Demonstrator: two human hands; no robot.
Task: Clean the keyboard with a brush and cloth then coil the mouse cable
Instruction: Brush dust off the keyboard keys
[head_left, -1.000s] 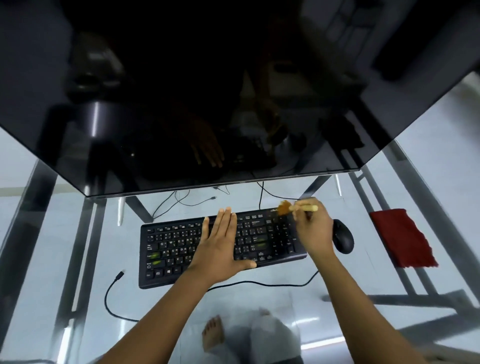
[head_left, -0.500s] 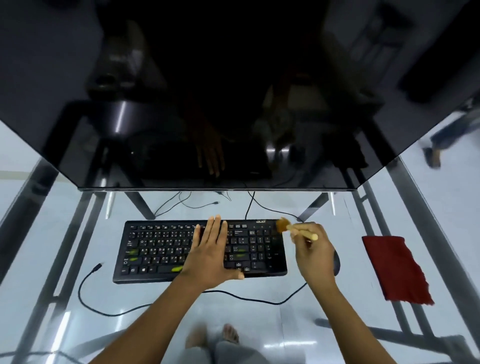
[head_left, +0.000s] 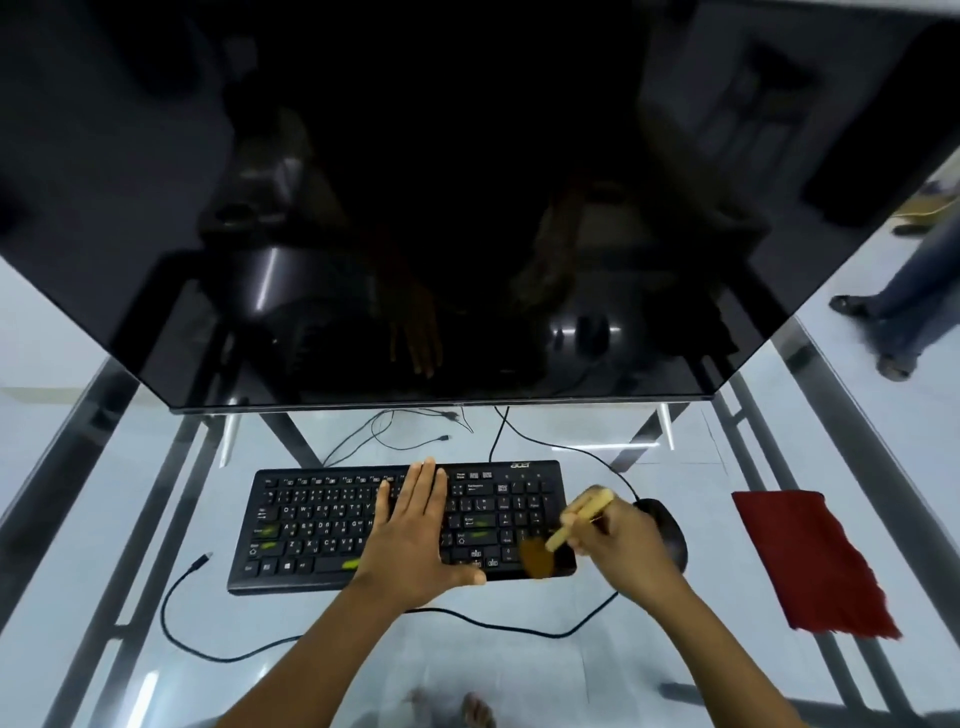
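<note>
A black keyboard (head_left: 322, 525) lies on the glass table in front of me. My left hand (head_left: 413, 535) rests flat on its middle keys, fingers straight. My right hand (head_left: 626, 545) grips a small wooden-handled brush (head_left: 566, 525); its brown bristles touch the keyboard's near right corner. A black mouse (head_left: 670, 530) sits just right of the keyboard, partly hidden behind my right hand. Its black cable (head_left: 561, 447) runs up toward the monitor. A red cloth (head_left: 810, 561) lies flat further right.
A large dark monitor (head_left: 467, 208) overhangs the back of the glass table (head_left: 675, 665). A loose black cable with a USB plug (head_left: 202, 558) loops at the near left. Thin wires lie behind the keyboard. A person's legs (head_left: 904, 306) stand at far right.
The brush has swept from the keyboard's far right corner down to its near right corner. My left hand has stayed flat on the keys. The view has tilted so the mouse shows more.
</note>
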